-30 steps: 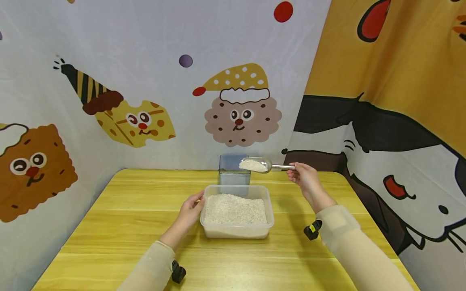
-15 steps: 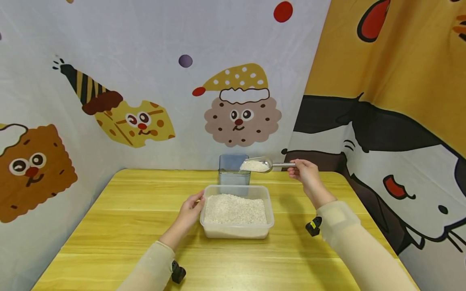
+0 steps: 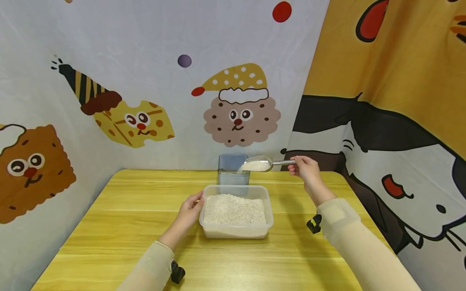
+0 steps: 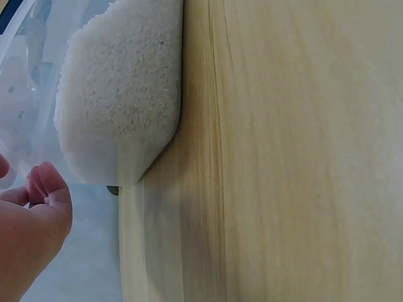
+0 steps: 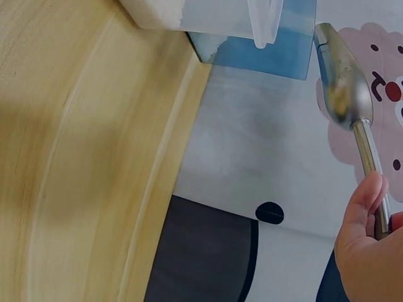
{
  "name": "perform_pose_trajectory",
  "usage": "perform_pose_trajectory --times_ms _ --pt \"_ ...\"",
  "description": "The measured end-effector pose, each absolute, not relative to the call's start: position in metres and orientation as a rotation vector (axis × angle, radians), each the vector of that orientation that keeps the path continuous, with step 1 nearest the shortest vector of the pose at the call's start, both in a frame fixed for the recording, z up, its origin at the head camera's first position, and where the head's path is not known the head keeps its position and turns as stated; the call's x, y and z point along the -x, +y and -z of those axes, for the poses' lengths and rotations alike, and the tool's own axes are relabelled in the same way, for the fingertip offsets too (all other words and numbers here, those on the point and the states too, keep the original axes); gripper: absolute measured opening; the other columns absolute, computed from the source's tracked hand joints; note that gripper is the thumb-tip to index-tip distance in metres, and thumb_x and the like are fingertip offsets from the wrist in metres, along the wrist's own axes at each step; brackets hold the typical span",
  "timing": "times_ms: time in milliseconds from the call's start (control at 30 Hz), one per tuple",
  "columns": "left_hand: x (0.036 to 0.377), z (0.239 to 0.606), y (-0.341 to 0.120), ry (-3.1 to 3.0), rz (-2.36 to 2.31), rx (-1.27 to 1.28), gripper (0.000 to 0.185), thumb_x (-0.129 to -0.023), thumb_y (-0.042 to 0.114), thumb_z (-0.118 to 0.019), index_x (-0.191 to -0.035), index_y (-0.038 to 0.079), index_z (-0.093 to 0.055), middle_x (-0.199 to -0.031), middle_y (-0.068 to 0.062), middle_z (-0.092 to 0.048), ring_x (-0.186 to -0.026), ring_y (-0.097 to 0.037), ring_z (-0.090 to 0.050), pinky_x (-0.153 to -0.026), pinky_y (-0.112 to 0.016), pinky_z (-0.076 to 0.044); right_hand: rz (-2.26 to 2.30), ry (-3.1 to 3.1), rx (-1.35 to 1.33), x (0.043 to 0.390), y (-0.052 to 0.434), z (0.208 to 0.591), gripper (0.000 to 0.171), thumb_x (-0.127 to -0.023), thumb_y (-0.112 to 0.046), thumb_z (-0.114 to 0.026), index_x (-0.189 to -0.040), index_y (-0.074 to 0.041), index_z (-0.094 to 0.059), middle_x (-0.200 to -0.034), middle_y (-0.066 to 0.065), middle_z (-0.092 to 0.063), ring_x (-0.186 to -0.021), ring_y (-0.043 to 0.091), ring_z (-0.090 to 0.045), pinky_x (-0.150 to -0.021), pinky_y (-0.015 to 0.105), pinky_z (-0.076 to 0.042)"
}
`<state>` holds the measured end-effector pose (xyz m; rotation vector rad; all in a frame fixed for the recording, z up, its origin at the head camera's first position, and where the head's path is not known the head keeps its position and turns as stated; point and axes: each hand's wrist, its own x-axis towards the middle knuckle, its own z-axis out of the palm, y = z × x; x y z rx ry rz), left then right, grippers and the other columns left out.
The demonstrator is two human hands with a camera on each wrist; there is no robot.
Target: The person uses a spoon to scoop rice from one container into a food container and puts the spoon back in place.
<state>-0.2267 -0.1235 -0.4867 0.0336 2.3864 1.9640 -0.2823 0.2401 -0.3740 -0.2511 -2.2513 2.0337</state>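
Observation:
My right hand (image 3: 308,173) pinches the handle of a metal scoop (image 3: 268,161), which holds white rice (image 3: 255,166). The scoop's lip tips down to the left over a bluish see-through container (image 3: 233,180), and grains are at the lip, above its opening. In the right wrist view the scoop (image 5: 345,82) shows its rounded underside. A clear plastic box (image 3: 270,206) full of rice (image 3: 233,210) stands in front of the bluish container and hides its lower part. My left hand (image 3: 189,208) holds that box by its left side, thumb and fingers at the rim.
Both containers stand on a yellow wood-grain table (image 3: 127,226), the bluish one near its back edge. Behind rises a cloth backdrop (image 3: 153,72) with cartoon figures, and another printed cloth (image 3: 382,109) hangs along the right. A small black device (image 3: 314,224) sits at each wrist.
My right hand has risen slightly and tilted the scoop further down to the left. Rice has slid to the lip and spills toward the bluish container. The left hand stays on the box.

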Motion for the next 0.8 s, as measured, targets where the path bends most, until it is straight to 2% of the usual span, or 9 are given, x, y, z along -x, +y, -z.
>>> perform_pose_trajectory --times_ms 400,600,800 --pt "0.225 0.484 -0.123 2.378 -1.968 -0.044 0.044 -0.1 0.016 -0.047 -0.141 0.001 -0.042 -0.127 -0.021 -0.048 -0.098 -0.014 -0.05 -0.078 -0.017 -0.044 -1.885 -2.28 0.245 0.287 0.23 0.373 0.032 -0.102 -0.02 -0.041 -0.115 0.005 -0.057 -0.07 -0.004 -0.062 -0.061 0.003 -0.06 -0.065 0.024 -0.055" --pt "0.221 0.473 -0.123 2.338 -1.971 -0.042 0.044 -0.1 0.012 -0.046 -0.14 -0.003 -0.041 -0.125 -0.022 -0.048 -0.101 -0.019 -0.05 -0.079 -0.017 -0.044 -1.717 -2.352 0.192 0.287 0.223 0.371 0.035 -0.101 -0.023 -0.044 -0.117 0.005 -0.058 -0.079 0.006 -0.065 -0.062 0.003 -0.061 -0.069 0.03 -0.056" --pt "0.224 0.481 -0.124 2.354 -1.967 -0.055 0.045 -0.1 0.015 -0.046 -0.142 0.0 -0.04 -0.128 -0.021 -0.047 -0.108 -0.024 -0.05 -0.081 -0.018 -0.044 -1.588 -2.356 0.079 0.286 0.218 0.37 0.032 -0.1 -0.025 -0.048 -0.112 0.001 -0.062 -0.087 0.018 -0.067 -0.063 0.005 -0.063 -0.063 0.024 -0.055"
